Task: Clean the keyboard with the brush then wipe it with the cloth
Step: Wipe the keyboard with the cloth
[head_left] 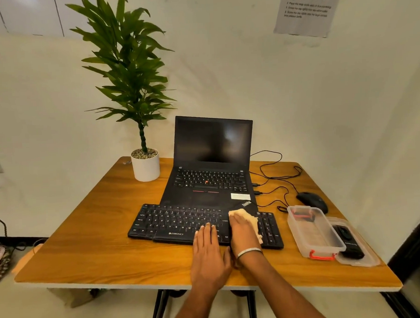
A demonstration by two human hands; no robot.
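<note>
On the wooden counter [99, 242], your right hand [242, 232] is pressing the crumpled cream cloth [248, 220] flat-fingered onto the black keyboard [173, 221]; your left hand [207, 251] is lying open, steadying its front edge.

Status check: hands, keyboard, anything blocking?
Left hand flat, steadying black keyboard. Right hand pressing pale yellow cloth on keys. Open black laptop overlaps keyboard's back edge.

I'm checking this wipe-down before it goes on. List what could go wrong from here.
1. The right hand presses the cloth on the keyboard beside the laptop; a wide stroke could snag its corner.
2. The left hand lies flat on keys; if the cable links them, presses may register.
</note>
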